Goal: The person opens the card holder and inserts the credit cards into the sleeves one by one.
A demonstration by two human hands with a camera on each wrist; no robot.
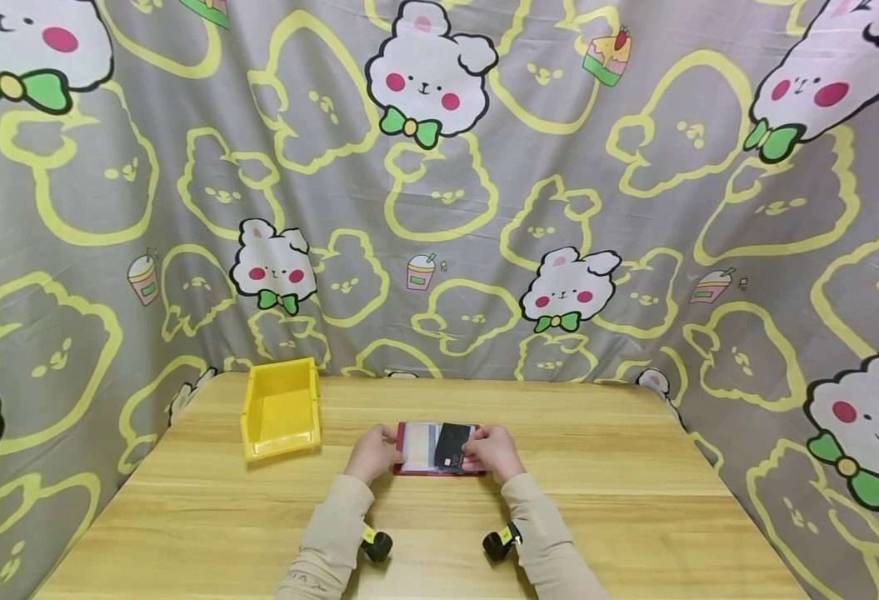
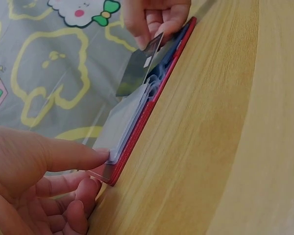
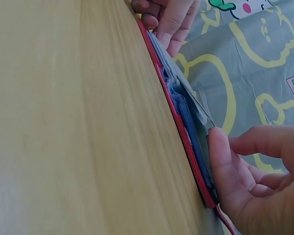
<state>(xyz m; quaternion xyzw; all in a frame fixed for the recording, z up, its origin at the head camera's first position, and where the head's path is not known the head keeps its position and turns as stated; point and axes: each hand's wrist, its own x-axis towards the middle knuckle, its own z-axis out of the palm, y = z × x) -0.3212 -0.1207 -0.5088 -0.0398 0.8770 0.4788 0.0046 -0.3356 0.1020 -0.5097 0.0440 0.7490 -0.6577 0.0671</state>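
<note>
A red-covered card holder point(image 1: 418, 447) lies spread on the wooden table, its clear plastic sleeves point(image 2: 118, 125) facing up. At its left edge, my left hand point(image 1: 373, 454) pinches the holder, thumb on top of the sleeves and the other fingers curled by the cover's edge. My right hand point(image 1: 496, 452) pinches a black card point(image 1: 452, 446) between thumb and fingertips. The card bears a chip and the letters VIP, and stands tilted over the right half of the holder. Its far left end meets the sleeves in the left wrist view.
A yellow plastic bin point(image 1: 282, 412) stands on the table at the back left. Behind and at both sides hangs a grey curtain point(image 1: 454, 333) with rabbit prints. Below the hands, a small black camera point(image 1: 376, 546) sits on the left wrist and another camera point(image 1: 497, 546) on the right.
</note>
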